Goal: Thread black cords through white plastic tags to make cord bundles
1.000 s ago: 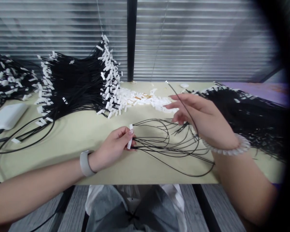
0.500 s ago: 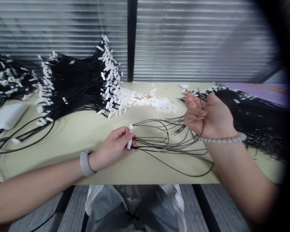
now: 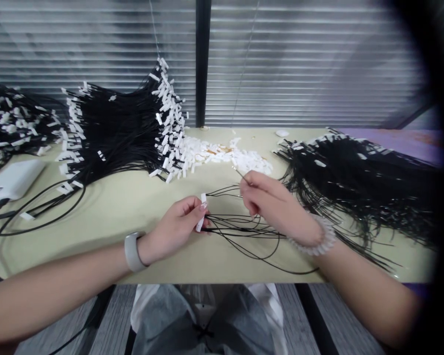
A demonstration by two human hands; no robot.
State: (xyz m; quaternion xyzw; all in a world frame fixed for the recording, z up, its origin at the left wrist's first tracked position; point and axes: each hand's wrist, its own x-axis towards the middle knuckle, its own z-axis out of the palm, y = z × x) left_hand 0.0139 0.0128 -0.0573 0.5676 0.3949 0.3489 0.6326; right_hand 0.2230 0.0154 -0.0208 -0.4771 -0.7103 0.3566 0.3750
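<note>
My left hand (image 3: 183, 219) pinches a small white connector (image 3: 203, 198), held upright a little above the table. Several thin black wires (image 3: 240, 219) run from its right side and loop under my right hand. My right hand (image 3: 268, 199) is closed on a thin dark wire (image 3: 240, 173), whose tip sticks out up and left past the fingers. That tip points toward the white connector pile and stands apart from the connector in my left hand. My right fingers partly hide the wires below.
Loose white connectors (image 3: 222, 154) lie in a pile at the back. Left of them stands a large bundle of black cables (image 3: 118, 128) with white ends. Loose black wires (image 3: 355, 172) heap up on the right. A white power bank (image 3: 15, 180) with a cable sits far left.
My right hand has moved left from the wire heap toward the connector, turned over, and now has a wire between its fingers. My left hand has stayed nearly still with the connector.
</note>
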